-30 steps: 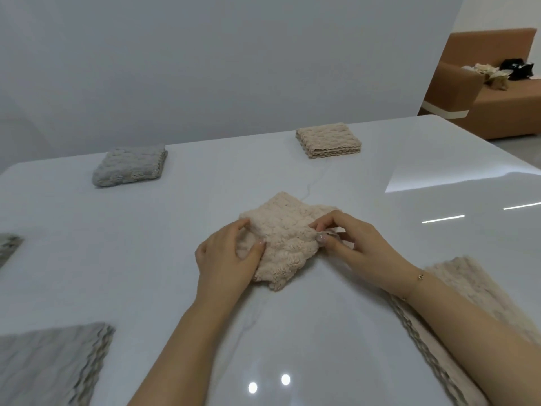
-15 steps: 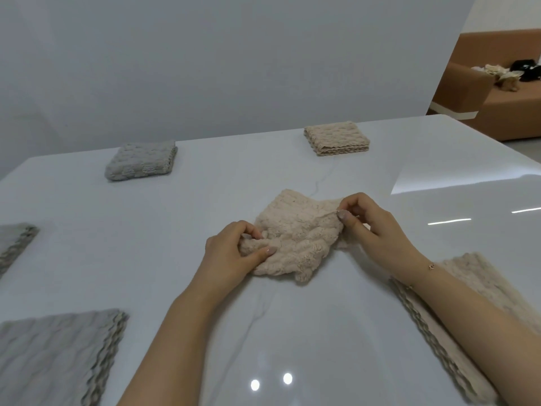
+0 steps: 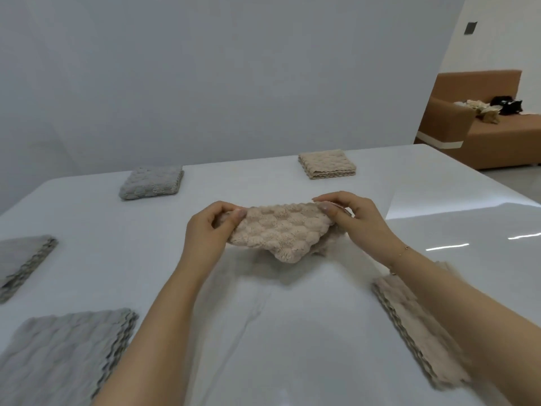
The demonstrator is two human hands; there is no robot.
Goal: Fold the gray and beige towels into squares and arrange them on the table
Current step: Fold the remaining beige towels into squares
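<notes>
A beige bubble-textured towel (image 3: pixel 281 230) hangs folded just above the middle of the white table (image 3: pixel 292 332). My left hand (image 3: pixel 207 232) pinches its left corner and my right hand (image 3: pixel 354 221) pinches its right corner. The lower edge sags toward the tabletop. A folded beige towel square (image 3: pixel 327 164) lies at the far right and a folded gray square (image 3: pixel 151 183) at the far left. A stack of beige towels (image 3: pixel 409 326) lies near my right forearm, partly hidden by it. Gray towels lie at the near left (image 3: pixel 61 353) and the left edge (image 3: pixel 20 259).
A gray wall stands behind the table. A brown sofa (image 3: pixel 497 136) with small items on it is at the far right, beyond the table's edge. Bright reflections streak the glossy tabletop on the right.
Both hands have lifted the beige towel off the table and spread apart, holding it by two corners. The view has tilted upward, showing more wall.
</notes>
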